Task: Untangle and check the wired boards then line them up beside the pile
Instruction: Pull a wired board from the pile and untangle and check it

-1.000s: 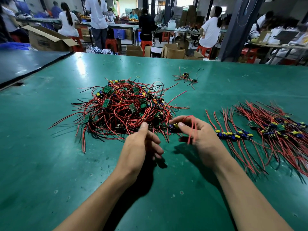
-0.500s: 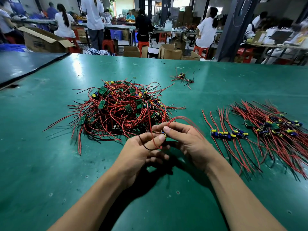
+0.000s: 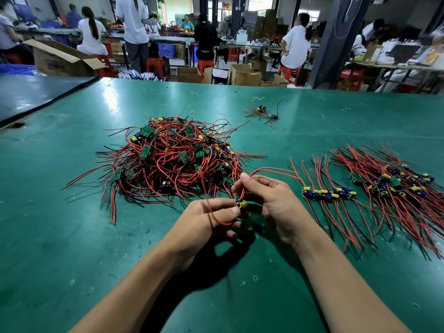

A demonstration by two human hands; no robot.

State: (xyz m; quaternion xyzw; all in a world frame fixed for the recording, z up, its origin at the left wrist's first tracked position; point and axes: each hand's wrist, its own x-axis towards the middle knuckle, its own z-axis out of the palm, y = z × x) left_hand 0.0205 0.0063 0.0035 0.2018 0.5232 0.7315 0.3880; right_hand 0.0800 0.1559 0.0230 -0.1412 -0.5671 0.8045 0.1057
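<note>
at my far left a darker tabletop [image 3: 36,92] butts against the green tabletop [image 3: 72,236] i work at. left of centre on the green sits the pile [image 3: 173,162], a tangled mound of small green boards with red and black wires sticking out all round. beyond its far edge lies a small yellow rubber band [image 3: 193,112].

just in front of the pile's near edge my left hand [image 3: 204,219] is raised off the surface. its thumb and fingers are curled and pinch one wired board [image 3: 241,204], whose yellow capacitor shows at my thumb tip. a red wire loops down across my left fingers. my right hand [image 3: 274,205] sits just beside the board on its other side, fingers curled, thumb and forefinger pinching its red wires just above it. one of those wires arcs off to the right.

farther back, well apart from the pile, lies a stray cluster [image 3: 263,112] of wired boards. right of my hands a short row [image 3: 329,193] of boards lies side by side, their yellow and blue parts in a line and their wires fanned toward me. at the far right a looser heap [image 3: 394,183] of wired boards spreads near the row.
</note>
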